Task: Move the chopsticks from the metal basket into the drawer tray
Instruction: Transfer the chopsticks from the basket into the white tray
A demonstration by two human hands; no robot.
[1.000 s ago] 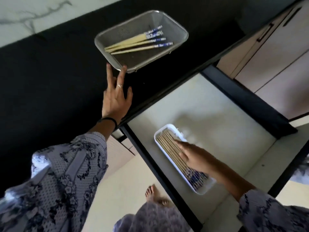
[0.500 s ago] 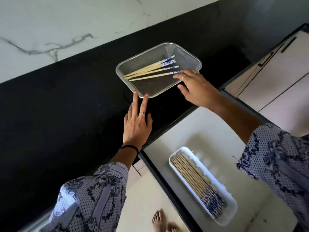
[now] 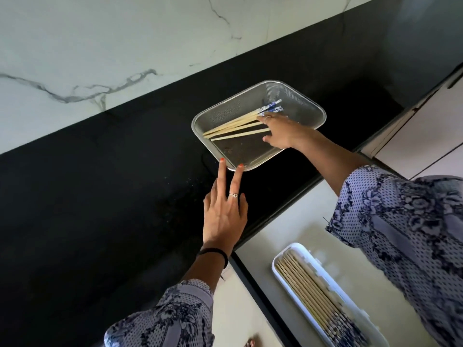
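Observation:
A metal mesh basket (image 3: pixel 304 100) sits on the black counter with several wooden chopsticks (image 3: pixel 233 127) with blue-patterned ends lying in it. My right hand (image 3: pixel 280 132) reaches into the basket, its fingers resting on the chopsticks near their blue ends; whether they grip any is unclear. My left hand (image 3: pixel 225 211) lies flat on the counter, two fingertips touching the basket's near rim. A white drawer tray (image 3: pixel 284 257) at lower right holds many chopsticks, laid lengthwise.
The black counter (image 3: pixel 112 196) runs diagonally below a white marble wall (image 3: pixel 100 46). The open drawer (image 3: pixel 300 221) has a pale floor and a dark front rim. Pale cabinet doors (image 3: pixel 431 126) stand at the right. A bare foot shows at the bottom edge.
My right hand rose from the drawer tray, reached over the basket's edge and now rests on the chopsticks inside. My left hand keeps its place at the basket's near rim.

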